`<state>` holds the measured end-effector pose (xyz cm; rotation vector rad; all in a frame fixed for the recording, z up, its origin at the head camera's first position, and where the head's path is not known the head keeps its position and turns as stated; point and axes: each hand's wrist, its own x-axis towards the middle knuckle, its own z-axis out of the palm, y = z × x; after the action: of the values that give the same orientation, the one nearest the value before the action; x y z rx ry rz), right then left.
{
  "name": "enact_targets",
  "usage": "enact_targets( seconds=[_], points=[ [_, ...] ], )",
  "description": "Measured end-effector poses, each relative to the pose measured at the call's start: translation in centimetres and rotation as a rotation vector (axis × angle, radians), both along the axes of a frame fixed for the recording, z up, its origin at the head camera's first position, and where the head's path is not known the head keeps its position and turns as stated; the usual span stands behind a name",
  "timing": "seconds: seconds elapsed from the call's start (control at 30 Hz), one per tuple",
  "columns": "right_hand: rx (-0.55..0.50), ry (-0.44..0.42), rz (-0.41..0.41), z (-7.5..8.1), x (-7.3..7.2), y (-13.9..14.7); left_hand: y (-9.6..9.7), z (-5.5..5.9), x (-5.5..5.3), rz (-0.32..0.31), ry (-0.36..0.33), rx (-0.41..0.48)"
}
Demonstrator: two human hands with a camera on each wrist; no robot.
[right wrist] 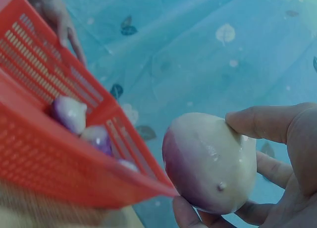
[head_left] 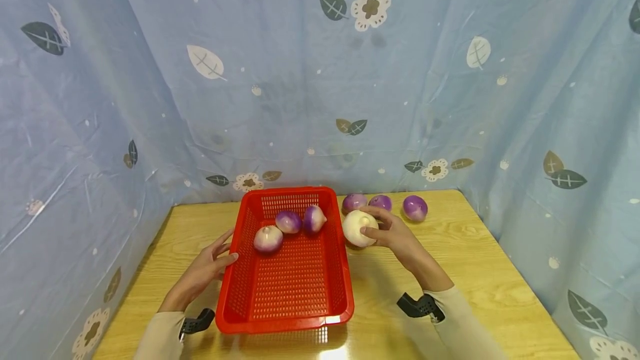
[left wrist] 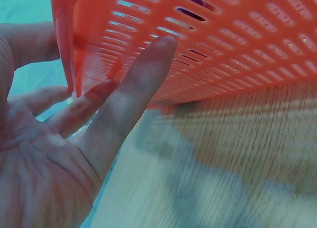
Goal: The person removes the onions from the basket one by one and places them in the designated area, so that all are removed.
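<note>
My right hand (head_left: pixel 395 238) grips a pale onion (head_left: pixel 356 226) just outside the right rim of a red plastic basket (head_left: pixel 285 324). In the right wrist view, the white and purple skin of that onion (right wrist: pixel 203 163) shows between thumb and fingers. At the basket's left side, my left hand (head_left: pixel 202 271) holds the rim, its thumb on the edge and its fingers (left wrist: pixel 133 94) along the slotted outer wall. Three purple and white onions lie inside the basket: a paler one (head_left: pixel 268 238), a purple one (head_left: pixel 288 221) and one on its side (head_left: pixel 314 219).
Purple onions stand on the wooden table (head_left: pixel 460 271) right of the basket: one at its corner (head_left: pixel 354 202), one beside that (head_left: pixel 381 202), one farther right (head_left: pixel 415 208). A blue patterned curtain (head_left: pixel 280 115) encloses the back and sides.
</note>
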<state>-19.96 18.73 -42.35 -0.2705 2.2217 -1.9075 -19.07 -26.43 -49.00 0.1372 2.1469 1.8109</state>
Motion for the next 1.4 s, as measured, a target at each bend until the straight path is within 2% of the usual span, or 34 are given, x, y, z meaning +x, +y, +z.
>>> enact_targets(
  seconds=[0.33,0.67,1.07,1.23,1.4],
  points=[
    [0.046,-0.041,-0.089,-1.6,-0.4,2.6,-0.1,0.0,0.0,0.006,-0.004,-0.008],
    [0.076,-0.065,-0.165,-2.8,-1.2,3.9,-0.3,-0.1,-0.3,0.008,-0.009,-0.016],
    [0.079,-0.079,-0.31,-6.2,-2.6,5.3,-0.1,-0.1,0.0,0.002,-0.006,0.004],
    [0.058,-0.084,-0.354,-7.0,-3.3,5.3,0.0,0.0,0.0,0.007,-0.006,0.011],
    [0.08,-0.086,-0.369,-7.7,-3.9,5.4,-0.1,-0.1,0.0,0.002,-0.006,0.014]
  ],
)
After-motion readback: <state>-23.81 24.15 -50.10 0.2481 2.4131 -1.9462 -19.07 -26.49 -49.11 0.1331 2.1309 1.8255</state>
